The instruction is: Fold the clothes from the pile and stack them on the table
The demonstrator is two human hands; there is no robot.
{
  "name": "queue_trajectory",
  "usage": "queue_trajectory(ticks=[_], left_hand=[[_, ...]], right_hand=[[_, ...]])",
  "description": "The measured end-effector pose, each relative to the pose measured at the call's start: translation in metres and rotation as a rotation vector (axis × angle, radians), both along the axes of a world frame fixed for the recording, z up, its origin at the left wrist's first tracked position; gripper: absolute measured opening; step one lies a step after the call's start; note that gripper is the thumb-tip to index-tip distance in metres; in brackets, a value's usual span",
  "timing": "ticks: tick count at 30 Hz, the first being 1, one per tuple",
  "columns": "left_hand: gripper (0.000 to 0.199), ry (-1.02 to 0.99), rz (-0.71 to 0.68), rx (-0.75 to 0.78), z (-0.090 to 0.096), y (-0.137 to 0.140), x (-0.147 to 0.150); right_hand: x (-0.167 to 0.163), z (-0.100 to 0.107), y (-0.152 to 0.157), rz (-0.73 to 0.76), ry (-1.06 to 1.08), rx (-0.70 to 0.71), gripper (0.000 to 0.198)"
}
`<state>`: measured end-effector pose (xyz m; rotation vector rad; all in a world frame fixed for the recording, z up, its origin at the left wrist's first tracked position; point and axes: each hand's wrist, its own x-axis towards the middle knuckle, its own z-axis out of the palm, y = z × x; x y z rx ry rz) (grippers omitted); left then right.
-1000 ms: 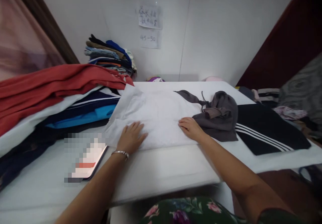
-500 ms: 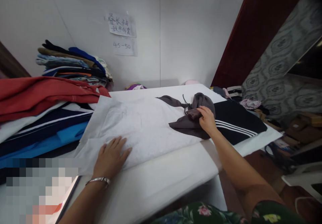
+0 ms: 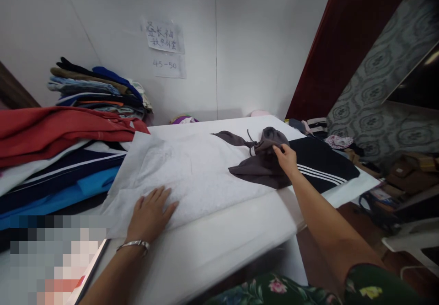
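Note:
On the white table (image 3: pixel 219 245), a hooded garment lies spread out. Its dark grey hood (image 3: pixel 272 136) has a drawstring and sits to the right, with pointed dark grey panels beside it. White fabric (image 3: pixel 192 172) stretches left from these panels, apparently the garment's body. Fingers spread, my left hand (image 3: pixel 152 211) rests flat on the white fabric near its lower left. My right hand (image 3: pixel 286 158) pinches the lower edge of the hood between thumb and fingers. Just right of it, partly behind the hood, lies a black garment with white stripes (image 3: pixel 322 163).
At the left, red clothing (image 3: pixel 68 133) lies over navy and blue garments (image 3: pixel 96 181). Behind it stands a stack of folded clothes (image 3: pixel 99 85). Handwritten paper signs (image 3: pixel 164 42) hang on the wall. Boxes (image 3: pixel 408 168) and a white stool (image 3: pixel 408 241) are off to the right.
My right hand has shifted slightly right and turned, from resting over the hood to pinching its edge. The hood's front fold has changed shape. My left hand stays in place.

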<state>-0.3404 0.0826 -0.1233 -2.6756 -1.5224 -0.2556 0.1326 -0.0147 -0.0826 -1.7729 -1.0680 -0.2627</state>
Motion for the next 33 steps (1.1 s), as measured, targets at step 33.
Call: queue_trajectory(ticks=[33], left_hand=[[0.058,-0.394,-0.512,0.099,0.009,-0.048,0.045]], right_hand=[[-0.200,-0.035,-0.007,0.900,-0.233,0.001,0.019]])
